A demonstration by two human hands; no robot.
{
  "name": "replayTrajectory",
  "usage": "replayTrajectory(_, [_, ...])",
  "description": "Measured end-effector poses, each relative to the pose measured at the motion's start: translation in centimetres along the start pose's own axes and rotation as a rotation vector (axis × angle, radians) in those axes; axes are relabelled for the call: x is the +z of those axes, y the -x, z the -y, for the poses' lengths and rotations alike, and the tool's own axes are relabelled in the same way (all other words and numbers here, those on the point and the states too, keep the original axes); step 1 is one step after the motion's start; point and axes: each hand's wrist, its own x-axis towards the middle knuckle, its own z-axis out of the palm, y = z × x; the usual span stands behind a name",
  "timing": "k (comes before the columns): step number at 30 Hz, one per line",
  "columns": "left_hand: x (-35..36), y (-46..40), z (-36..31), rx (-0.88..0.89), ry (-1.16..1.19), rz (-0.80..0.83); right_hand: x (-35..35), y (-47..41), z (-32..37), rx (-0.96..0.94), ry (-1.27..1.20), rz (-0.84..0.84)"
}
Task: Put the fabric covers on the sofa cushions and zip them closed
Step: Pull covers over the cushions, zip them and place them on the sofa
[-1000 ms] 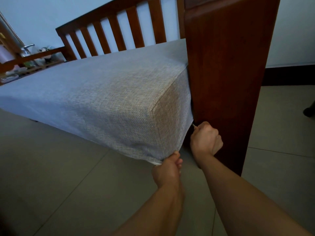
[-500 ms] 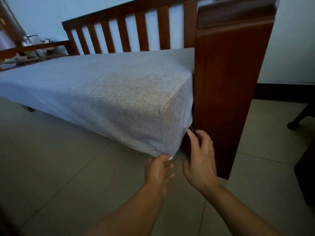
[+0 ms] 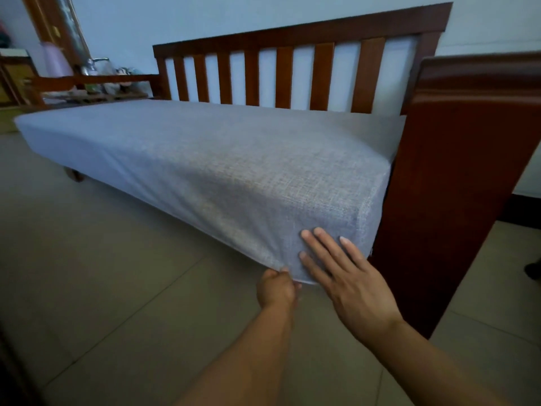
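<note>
Tiled floor [image 3: 102, 288] below cover's [image 3: 234, 171] pinched hem

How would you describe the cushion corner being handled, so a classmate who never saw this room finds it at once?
Start at the wooden sofa with the slatted back, then follow its grey fabric-covered cushion to the near end beside the solid armrest panel. The corner is the bottom one there, under the flat right hand, its hem pinched by the left hand.

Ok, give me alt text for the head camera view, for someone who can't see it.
A person's right hand lies flat on the front corner of a grey covered sofa cushion while the left hand pinches the cover's bottom edge. The cushion sits on a dark wooden sofa frame with a slatted back, above a tiled floor.
</note>
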Motion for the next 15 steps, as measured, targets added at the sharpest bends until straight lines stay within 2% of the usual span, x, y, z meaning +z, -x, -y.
replayTrajectory(2, [0.4,0.2,-0.4,-0.037,-0.059,0.024,0.6,0.0,-0.3,0.075,-0.05,-0.02])
replayTrajectory(4, [0.3,-0.2,-1.5,-0.031,-0.087,0.014,0.8,-0.4,0.0,0.15,-0.238,-0.021])
replayTrajectory(7, [-0.8,-2.9,-4.1,0.025,0.082,-0.121,1.0,-1.4,0.8,0.105,-0.323,-0.133])
replayTrajectory(9, [-1.9,-4.1,-5.6,0.027,0.214,-0.178,0.7,-3.0,1.1,0.042,-0.349,-0.121])
replayTrajectory(11, [-2.5,-5.3,-6.7,0.016,0.281,-0.203,0.2,-4.5,1.2,-0.016,-0.32,-0.014])
replayTrajectory(15, [-3.6,-8.4,-8.4,0.002,0.366,-0.205,0.4,-6.5,1.8,-0.216,-0.099,0.036])
